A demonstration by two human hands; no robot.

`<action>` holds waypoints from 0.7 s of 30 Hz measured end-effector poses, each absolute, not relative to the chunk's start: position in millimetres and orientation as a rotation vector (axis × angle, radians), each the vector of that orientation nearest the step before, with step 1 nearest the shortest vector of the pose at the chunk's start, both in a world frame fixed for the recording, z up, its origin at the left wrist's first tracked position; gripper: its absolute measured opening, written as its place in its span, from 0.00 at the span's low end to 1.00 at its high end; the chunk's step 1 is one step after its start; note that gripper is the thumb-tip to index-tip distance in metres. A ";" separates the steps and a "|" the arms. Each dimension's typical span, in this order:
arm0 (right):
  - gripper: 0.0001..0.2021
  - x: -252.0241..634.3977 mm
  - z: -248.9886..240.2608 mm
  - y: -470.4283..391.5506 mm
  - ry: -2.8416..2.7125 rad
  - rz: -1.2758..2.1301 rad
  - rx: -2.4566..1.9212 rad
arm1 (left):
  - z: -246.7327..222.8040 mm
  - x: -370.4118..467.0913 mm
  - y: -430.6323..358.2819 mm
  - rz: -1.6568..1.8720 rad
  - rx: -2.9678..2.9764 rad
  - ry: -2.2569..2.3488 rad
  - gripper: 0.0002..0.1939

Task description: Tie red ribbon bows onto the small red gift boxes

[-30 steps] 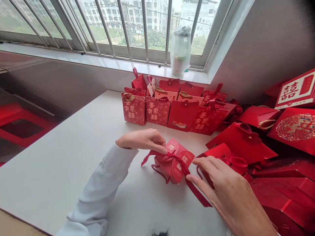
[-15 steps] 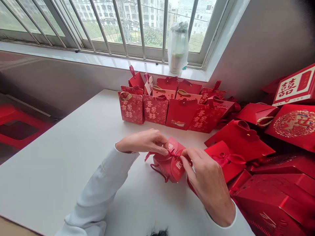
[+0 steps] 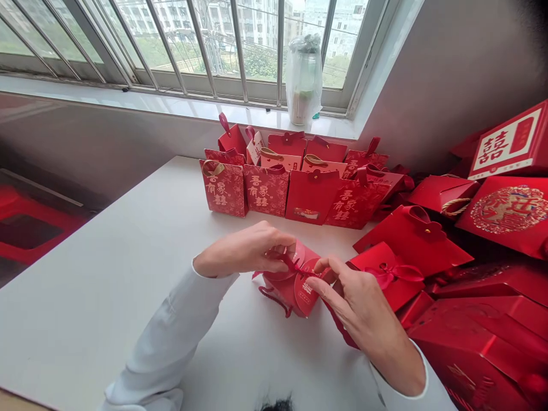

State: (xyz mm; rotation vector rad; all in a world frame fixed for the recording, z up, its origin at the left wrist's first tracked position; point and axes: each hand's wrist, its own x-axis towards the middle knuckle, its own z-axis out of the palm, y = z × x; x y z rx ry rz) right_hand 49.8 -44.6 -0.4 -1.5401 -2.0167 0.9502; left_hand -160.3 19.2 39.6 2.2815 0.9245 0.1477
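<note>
A small red gift box [image 3: 305, 295] with rounded, petal-like top flaps rests on the white table, a twisted cord handle [image 3: 274, 301] at its near left side. Across its top runs a dark red ribbon [image 3: 295, 267]. My left hand [image 3: 261, 251] pinches the ribbon from the left, its fingertips partly hidden. From the right, my right hand [image 3: 355, 297] grips another part of the ribbon between thumb and forefinger, close to the box's top. One ribbon tail sticks out at the left of the box.
Rows of red gift bags [image 3: 268, 191] stand at the back of the white table [image 3: 128, 274]. Red boxes, one with a bow [image 3: 390, 274], are piled along the right. A bagged jar [image 3: 303, 80] stands on the sill by the barred window. A red stool [image 3: 29, 228] is at left.
My left hand has lifted slightly and curled its fingers around the ribbon. My right hand has moved a little left and down at the bow. The view has shifted slightly.
</note>
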 end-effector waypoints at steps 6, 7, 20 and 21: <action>0.11 53.2 1.9 -43.5 -1.936 1.197 -1.466 | 41.9 -157.2 18.5 0.286 2.366 0.844 0.10; 0.08 53.0 0.7 -43.6 -1.945 1.195 -1.452 | 41.0 -157.2 19.5 0.308 2.364 0.839 0.10; 0.10 51.2 -11.2 -43.6 -2.376 -0.080 -1.323 | 31.1 -166.5 30.9 0.320 2.283 0.818 0.13; 0.10 54.7 -8.6 -43.8 -2.413 0.062 -1.313 | 31.9 -167.3 30.2 0.293 2.289 0.830 0.13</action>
